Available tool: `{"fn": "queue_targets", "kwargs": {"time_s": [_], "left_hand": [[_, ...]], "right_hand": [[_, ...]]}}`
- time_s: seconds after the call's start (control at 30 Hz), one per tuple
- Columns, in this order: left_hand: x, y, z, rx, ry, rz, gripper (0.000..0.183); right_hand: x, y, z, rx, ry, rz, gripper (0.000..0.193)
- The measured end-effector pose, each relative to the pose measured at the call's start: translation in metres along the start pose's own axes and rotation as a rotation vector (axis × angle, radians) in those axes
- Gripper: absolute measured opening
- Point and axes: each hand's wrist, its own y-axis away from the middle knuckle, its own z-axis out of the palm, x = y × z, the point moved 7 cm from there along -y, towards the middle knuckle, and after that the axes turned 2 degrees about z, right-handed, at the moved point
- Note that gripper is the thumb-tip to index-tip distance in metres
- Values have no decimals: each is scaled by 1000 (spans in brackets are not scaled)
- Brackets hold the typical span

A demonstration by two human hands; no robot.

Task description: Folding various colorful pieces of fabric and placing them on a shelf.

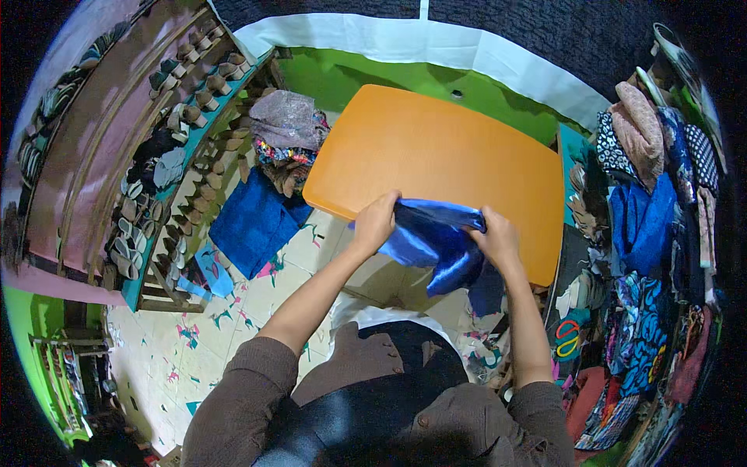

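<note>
A piece of shiny blue fabric [436, 241] is stretched between my two hands at the near edge of the orange table [436, 140]. My left hand [378, 224] pinches its upper left corner, and my right hand [496, 237] grips its upper right corner. The upper edge runs fairly straight from hand to hand. Below it the cloth hangs in loose folds past the table's edge, over my lap. A darker blue part [486, 289] droops under my right hand. My fingertips are partly hidden by the cloth and by the hands themselves.
On the left, a rack [179, 148] carries rows of shoes. Beside the table lie a blue cloth [253, 222] and a pile of fabrics [284, 121]. Fabric scraps litter the tiled floor [148, 358]. At right are yellow-and-red-handled scissors [567, 339] and hanging cloths [642, 222].
</note>
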Motion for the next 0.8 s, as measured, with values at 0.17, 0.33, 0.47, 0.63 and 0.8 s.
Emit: {"fn": "queue_targets", "kwargs": {"time_s": [0.17, 0.33, 0.47, 0.63, 0.8], "left_hand": [[37, -8, -32, 168, -44, 309, 26], [46, -23, -47, 16, -313, 493, 23], [28, -33, -68, 71, -222, 526, 30], [-3, -46, -71, 27, -452, 422, 9], [-29, -62, -87, 24, -437, 281, 23]], "right_hand": [[19, -1, -19, 101, 110, -19, 29], [67, 1, -31, 185, 205, 72, 27], [93, 4, -44, 225, 262, 204, 23], [109, -2, -54, 246, 239, 187, 20], [117, -13, -74, 317, 282, 191, 18]]}}
